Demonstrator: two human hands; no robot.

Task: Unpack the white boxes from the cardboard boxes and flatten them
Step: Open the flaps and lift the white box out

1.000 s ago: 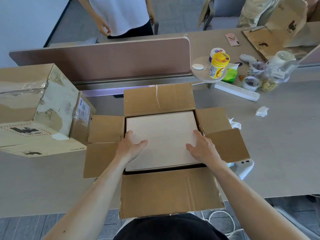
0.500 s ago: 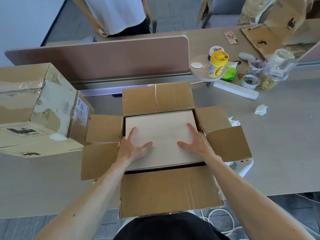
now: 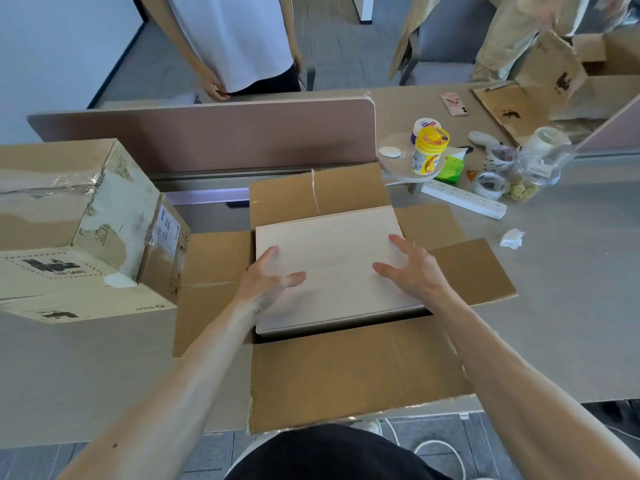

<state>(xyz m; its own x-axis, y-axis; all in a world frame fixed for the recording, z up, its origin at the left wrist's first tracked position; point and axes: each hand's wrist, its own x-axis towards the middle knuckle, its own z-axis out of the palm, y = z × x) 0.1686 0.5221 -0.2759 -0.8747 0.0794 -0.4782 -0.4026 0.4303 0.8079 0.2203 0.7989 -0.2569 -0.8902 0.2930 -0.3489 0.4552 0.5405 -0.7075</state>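
Two open hands on the white box [image 3: 329,237], seated in the opened cardboard box [image 3: 346,372].
Judged stiff, light and smooth-faced, apt to slip under flat palms; grip the side edges or the near edge, where a dark gap shows. Left hand [image 3: 266,282] and right hand [image 3: 412,271] lie apart on the lid, fingers spread, clasping nothing.

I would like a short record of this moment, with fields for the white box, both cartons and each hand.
white box: inside the open cardboard box, top face showing
open cardboard box: on the table, flaps folded out
left hand: fingers spread, on the white box's top
right hand: fingers spread, on the white box's top
second cardboard box: at the left, taped
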